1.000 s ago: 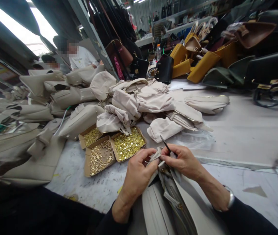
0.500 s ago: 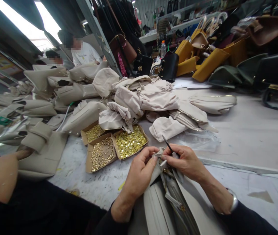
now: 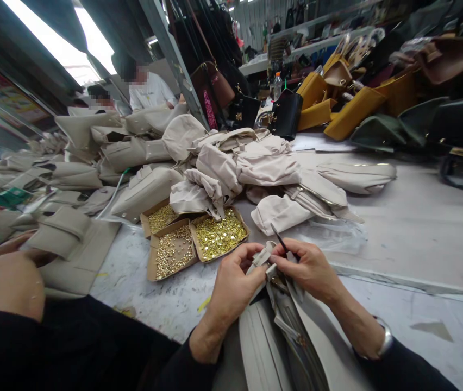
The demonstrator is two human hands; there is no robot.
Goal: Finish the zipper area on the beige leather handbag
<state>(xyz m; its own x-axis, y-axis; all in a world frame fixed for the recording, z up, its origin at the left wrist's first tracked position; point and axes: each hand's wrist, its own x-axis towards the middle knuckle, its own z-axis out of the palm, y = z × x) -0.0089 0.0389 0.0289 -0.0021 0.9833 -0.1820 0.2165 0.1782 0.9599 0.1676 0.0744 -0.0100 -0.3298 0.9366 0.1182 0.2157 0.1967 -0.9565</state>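
Unmoved since before — two hands (image 3: 272,274), three boxes (image 3: 193,239).

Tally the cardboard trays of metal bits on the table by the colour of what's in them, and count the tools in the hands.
Trays of bright gold bits: 2, the big tray and the far tray
Trays of duller, paler bits: 1, the near tray
Thin dark tools: 1, the tool in the right hand
Total: 4

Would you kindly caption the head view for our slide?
Both hands, left hand and right hand, pinch a beige bag strap tab beside boxes of gold studs.
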